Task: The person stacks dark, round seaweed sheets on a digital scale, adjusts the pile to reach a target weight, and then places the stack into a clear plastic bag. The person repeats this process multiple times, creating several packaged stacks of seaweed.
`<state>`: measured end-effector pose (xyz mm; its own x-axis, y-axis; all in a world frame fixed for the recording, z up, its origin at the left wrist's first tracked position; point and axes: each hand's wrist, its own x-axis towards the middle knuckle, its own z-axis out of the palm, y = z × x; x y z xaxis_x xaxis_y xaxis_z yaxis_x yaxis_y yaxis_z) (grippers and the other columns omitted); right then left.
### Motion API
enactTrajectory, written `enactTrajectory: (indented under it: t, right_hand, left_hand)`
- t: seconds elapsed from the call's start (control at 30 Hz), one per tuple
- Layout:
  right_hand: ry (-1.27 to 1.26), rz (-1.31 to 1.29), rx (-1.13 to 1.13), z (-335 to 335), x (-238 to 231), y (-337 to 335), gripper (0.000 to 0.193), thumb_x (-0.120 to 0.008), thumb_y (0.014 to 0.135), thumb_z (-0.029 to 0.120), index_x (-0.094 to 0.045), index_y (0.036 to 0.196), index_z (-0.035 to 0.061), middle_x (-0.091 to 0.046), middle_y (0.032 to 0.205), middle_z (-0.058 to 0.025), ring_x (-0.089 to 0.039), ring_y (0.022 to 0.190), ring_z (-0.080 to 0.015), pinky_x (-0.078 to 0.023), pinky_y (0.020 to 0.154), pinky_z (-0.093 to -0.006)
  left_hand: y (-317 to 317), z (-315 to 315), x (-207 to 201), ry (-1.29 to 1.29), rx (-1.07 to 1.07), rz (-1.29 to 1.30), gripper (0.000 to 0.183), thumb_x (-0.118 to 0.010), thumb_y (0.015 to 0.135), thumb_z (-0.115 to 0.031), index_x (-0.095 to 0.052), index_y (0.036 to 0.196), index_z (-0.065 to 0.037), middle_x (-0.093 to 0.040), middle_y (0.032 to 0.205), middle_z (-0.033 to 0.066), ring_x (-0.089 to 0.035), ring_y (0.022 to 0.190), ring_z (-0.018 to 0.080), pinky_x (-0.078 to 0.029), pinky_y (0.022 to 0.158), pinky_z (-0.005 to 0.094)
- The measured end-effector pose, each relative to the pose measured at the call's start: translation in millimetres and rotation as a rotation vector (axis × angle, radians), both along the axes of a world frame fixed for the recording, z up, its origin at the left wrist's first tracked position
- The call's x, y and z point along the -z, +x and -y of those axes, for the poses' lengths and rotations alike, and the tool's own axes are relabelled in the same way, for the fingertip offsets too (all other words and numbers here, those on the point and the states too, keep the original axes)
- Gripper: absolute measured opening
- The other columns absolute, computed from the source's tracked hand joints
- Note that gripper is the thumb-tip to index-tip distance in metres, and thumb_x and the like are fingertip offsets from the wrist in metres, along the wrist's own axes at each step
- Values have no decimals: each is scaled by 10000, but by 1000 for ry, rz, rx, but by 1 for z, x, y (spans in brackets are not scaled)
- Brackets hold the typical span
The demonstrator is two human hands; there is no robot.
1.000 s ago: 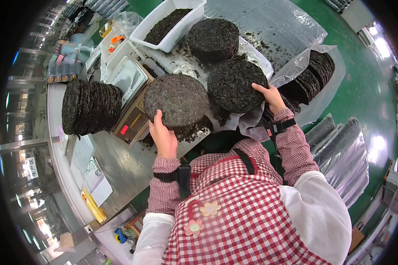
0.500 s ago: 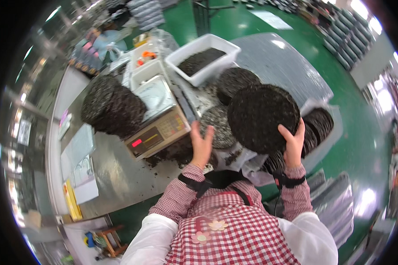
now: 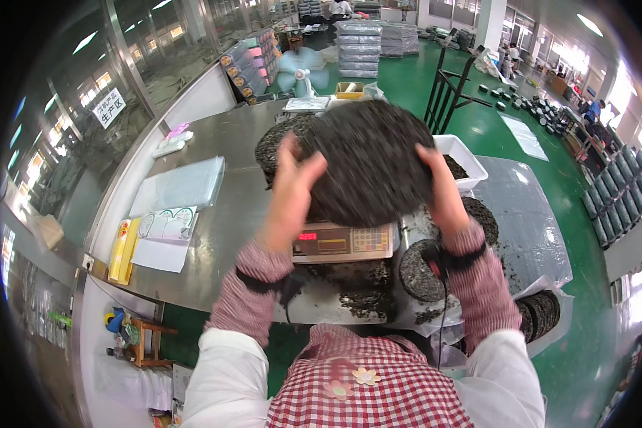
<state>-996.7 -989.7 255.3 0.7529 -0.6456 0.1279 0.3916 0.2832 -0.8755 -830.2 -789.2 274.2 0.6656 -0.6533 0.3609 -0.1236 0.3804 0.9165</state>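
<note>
A round, dark disc that looks like dried seaweed is held up in front of me, smeared by motion. My left hand grips its left edge and my right hand its right edge, so both hands are closed on it. Below and behind the disc stands a digital scale with a lit red display; its top is mostly hidden. A stack of similar discs shows partly behind my left hand. Right of the scale lies a greyish round disc, with dark discs behind my right forearm.
Dark crumbs litter the metal table. At left lie clear plastic bags, papers and a yellow box. A white tub stands at right, a bag of discs lower right. A blue fan stands beyond.
The disc has moved left from the right side to over the scale. My left hand, empty before, now grips it too. The view has turned and lifted.
</note>
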Motion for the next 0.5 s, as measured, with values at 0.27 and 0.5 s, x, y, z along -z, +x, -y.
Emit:
enactTrajectory:
  t: [0.27,0.5]
  right_hand:
    - [-231,-330,168,19,-12,206,587,-613,835,417,-635,1182,-55,-669,1135,-127,-599,1043,-238,-429,923,-326]
    - [-187,-377,203,28,-9,187,970,-565,814,743,-347,1536,134,-302,1582,-139,-266,1419,-342,-190,1134,-536]
  left_hand:
    - [202,19,0,29,154,-338,388,-510,1001,-346,-631,1210,-43,-662,1225,50,-578,1148,165,-421,1022,349]
    - [286,-34,34,31,-86,-89,916,-353,1006,-623,-93,1537,77,-123,1626,222,-151,1510,283,-70,1226,392]
